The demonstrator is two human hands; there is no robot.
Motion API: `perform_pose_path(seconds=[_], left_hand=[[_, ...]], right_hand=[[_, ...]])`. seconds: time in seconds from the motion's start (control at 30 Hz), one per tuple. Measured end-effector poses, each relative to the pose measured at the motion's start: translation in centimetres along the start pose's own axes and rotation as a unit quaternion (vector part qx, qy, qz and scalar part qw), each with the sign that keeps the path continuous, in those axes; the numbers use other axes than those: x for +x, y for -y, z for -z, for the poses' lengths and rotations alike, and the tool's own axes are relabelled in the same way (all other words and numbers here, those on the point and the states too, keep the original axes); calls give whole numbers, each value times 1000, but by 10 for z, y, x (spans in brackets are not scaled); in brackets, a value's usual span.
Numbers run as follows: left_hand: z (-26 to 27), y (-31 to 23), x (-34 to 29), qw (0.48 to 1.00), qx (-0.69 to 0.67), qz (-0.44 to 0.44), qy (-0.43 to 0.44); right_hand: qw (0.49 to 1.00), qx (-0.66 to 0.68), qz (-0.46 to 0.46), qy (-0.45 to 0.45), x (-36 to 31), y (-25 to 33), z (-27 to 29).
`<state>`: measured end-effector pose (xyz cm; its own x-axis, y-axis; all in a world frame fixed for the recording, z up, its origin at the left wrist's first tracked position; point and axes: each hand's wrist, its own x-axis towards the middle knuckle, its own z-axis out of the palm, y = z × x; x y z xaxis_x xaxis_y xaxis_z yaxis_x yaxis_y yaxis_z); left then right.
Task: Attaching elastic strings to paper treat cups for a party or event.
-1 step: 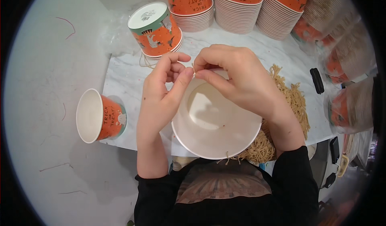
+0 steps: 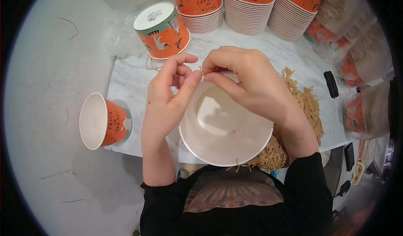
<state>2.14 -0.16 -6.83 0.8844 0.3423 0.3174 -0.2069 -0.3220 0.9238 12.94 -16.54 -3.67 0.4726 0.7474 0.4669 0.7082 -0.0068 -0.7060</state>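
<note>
A large white paper bucket (image 2: 226, 145) stands mouth up in front of me, its inside bare but for tiny specks. Over its far rim, my left hand (image 2: 170, 91) and my right hand (image 2: 241, 72) meet at a short piece of tan cord (image 2: 202, 74). The right thumb and index finger pinch this cord. My left thumb presses at the same spot, its index finger raised and the other fingers curled; part of that grip is hidden. A heap of tan cords (image 2: 308, 106) lies beside the right forearm, running behind the bucket. One loose cord end hangs over the near rim.
An orange bucket (image 2: 115, 124) sits at the left edge of the marbled table sheet (image 2: 134, 80). Far off stand an upturned orange bucket (image 2: 161, 34) and several tall bucket stacks (image 2: 249, 11). Plastic-wrapped stacks (image 2: 361, 114) line the right side, near a small black object (image 2: 331, 85).
My left hand and forearm have shifted very slightly to the left. Otherwise the scene looks the same.
</note>
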Motion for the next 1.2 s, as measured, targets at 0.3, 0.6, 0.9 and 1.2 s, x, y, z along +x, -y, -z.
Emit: perform_pose_path(seconds=[0.3,0.6,0.9,1.2], left_hand=[[35,-30,2,989,-28,115,87],[16,13,25,972,-202,119,29],[19,42,22,911,-359,189,73],[1,35,12,948,-280,149,-17]], right_hand=[[997,-76,24,-3,3,-5,-2],[997,-72,29,7,6,-10,-7],[995,29,67,-65,11,-25,-18],[966,228,-120,3,15,-28,-5]])
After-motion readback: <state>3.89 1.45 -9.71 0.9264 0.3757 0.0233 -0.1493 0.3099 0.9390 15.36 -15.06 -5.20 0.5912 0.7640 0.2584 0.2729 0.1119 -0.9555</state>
